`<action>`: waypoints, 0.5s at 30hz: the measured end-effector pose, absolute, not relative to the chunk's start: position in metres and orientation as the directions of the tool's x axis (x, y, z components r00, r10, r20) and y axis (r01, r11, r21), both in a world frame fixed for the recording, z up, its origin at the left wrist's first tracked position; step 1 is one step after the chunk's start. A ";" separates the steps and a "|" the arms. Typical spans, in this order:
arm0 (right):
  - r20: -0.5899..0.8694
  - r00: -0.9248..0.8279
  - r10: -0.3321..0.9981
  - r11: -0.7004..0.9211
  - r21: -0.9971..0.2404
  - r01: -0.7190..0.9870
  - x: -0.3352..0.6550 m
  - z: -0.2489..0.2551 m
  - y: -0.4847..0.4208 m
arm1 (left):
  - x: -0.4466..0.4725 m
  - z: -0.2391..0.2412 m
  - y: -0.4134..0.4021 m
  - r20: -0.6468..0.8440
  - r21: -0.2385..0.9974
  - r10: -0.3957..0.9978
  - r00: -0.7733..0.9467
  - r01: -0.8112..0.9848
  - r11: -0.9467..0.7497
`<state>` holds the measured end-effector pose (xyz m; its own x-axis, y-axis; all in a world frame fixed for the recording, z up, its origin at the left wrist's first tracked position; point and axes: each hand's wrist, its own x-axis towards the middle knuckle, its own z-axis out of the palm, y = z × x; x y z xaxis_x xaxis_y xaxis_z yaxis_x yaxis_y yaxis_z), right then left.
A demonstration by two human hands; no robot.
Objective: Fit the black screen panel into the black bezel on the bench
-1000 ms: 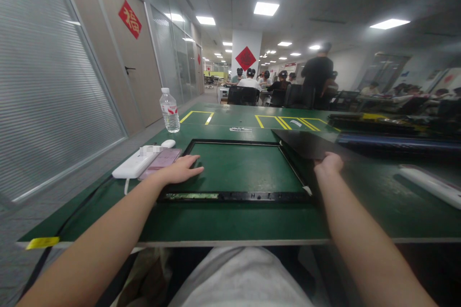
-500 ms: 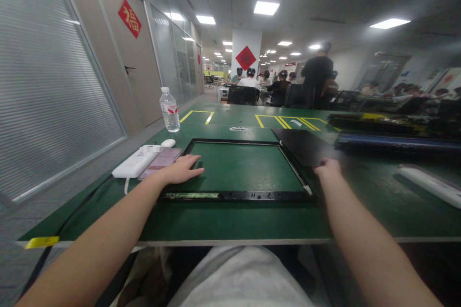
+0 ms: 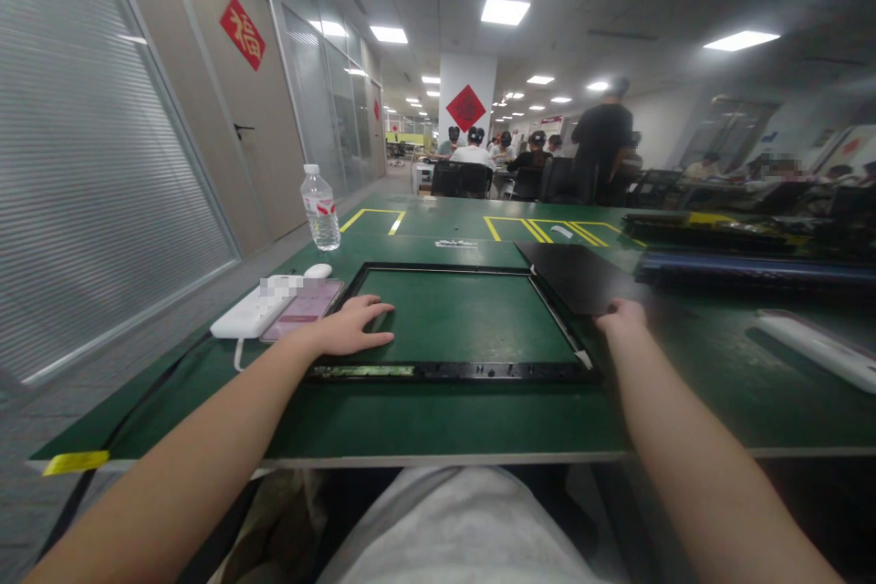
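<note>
Frame (image 3: 506,371) on green office table (image 3: 444,424).

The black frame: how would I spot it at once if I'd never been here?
Find the big green table. Near its middle lies the frame, with the left hand over its left side. It is a hollow rectangle with green showing through, unlike the solid black sheet beyond its right side, at the right hand.

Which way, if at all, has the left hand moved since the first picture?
Yes: the left hand has shifted slightly rightward, judged against the water bottle.
</note>
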<state>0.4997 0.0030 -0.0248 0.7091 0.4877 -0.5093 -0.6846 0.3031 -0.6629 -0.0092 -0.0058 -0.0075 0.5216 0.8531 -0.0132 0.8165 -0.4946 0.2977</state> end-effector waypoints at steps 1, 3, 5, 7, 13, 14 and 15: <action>-0.504 0.714 0.487 0.298 -0.672 -0.678 0.501 -0.026 0.004 | -0.009 -0.007 -0.007 -0.018 0.299 0.855 0.518 0.819 -0.490; -0.492 0.720 0.490 0.278 -0.694 -0.664 0.502 -0.027 0.005 | -0.007 -0.006 -0.009 -0.022 0.313 0.853 0.521 0.814 -0.489; -0.483 0.723 0.494 0.259 -0.711 -0.653 0.504 -0.029 0.006 | -0.006 -0.004 -0.011 -0.030 0.338 0.841 0.541 0.797 -0.500; -0.484 0.722 0.494 0.252 -0.716 -0.651 0.505 -0.029 0.007 | -0.004 -0.001 -0.014 -0.039 0.359 0.819 0.572 0.773 -0.523; -0.498 0.723 0.478 0.292 -0.686 -0.666 0.501 -0.026 0.005 | -0.001 -0.004 -0.017 0.019 0.377 0.750 0.661 0.690 -0.618; -0.499 0.723 0.478 0.294 -0.684 -0.668 0.501 -0.025 0.004 | 0.000 -0.005 -0.017 0.024 0.386 0.739 0.673 0.676 -0.628; -0.500 0.723 0.477 0.292 -0.685 -0.667 0.500 -0.025 0.004 | 0.000 -0.006 -0.016 0.026 0.396 0.729 0.684 0.662 -0.636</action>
<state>0.4998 0.0036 -0.0246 0.7226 0.4774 -0.5000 -0.6671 0.2917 -0.6855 0.0001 -0.0163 -0.0063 0.6841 0.7289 0.0264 0.6624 -0.6360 0.3959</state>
